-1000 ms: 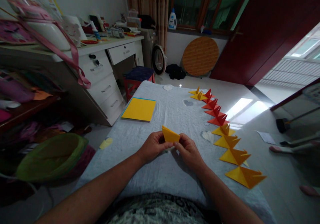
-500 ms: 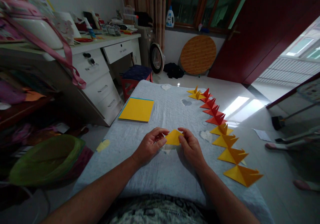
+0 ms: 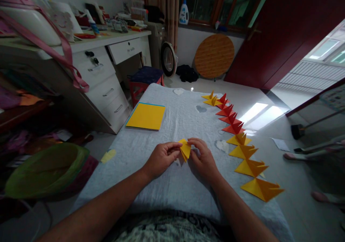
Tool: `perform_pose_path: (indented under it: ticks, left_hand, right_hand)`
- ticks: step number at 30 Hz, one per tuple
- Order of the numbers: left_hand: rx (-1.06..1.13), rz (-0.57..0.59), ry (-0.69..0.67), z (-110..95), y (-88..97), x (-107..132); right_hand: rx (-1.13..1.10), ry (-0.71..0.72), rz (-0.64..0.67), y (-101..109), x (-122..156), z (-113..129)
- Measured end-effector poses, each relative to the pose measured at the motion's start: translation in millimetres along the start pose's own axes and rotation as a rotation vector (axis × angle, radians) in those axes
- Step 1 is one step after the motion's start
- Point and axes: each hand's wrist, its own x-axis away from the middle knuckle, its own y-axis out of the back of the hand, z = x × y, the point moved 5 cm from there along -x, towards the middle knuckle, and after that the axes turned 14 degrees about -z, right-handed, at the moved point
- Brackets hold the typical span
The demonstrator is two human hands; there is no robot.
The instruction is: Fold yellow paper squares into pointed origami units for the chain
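Your left hand [image 3: 161, 158] and right hand [image 3: 202, 159] are bare, as are your forearms [image 3: 107, 200]. Your top [image 3: 167, 231], at the near edge, is speckled in pale and dark grey-green, nearly black along its far edge, with dark lettering [image 3: 194, 219] toward the right.

No text can be read with certainty: the dark letters [image 3: 194, 218] on the patterned clothing [image 3: 151, 228] are indistinct, and the label [image 3: 183, 17] on the white bottle [image 3: 184, 9] is too small.
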Motion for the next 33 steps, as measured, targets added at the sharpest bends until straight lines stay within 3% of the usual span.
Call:
perform_pose_path:
  ticks: [5,10,22,25,28,33]
  left_hand:
    - [-0.445,-0.022,-0.343,-14.5,0.0,5.4]
    - [-0.583,-0.051,-0.528,-21.3,-0.1,8.6]
    - [-0.817,-0.138,-0.474,-12.0,1.6,-8.0]
    - [-0.863,-0.162,-0.449,-10.5,2.9,-9.9]
    - [-0.911,-0.172,-0.445,-10.9,3.0,-10.4]
    - [-0.962,-0.184,-0.451,-12.5,2.1,-10.8]
  right_hand:
    - [0.046,0.144,0.146,-6.6,1.8,6.1]
    - [0.106,0.048,0.145,-6.7,1.5,-0.5]
    - [0.126,-0.185,0.014,-8.7,0.1,-8.0]
    - [0.123,-0.058,-0.021,-5.4,-0.5,0.4]
    - [0.122,0.110,0.035,-6.8,0.7,9.3]
    - [0.210,0.168,0.152,-13.8,3.5,9.8]
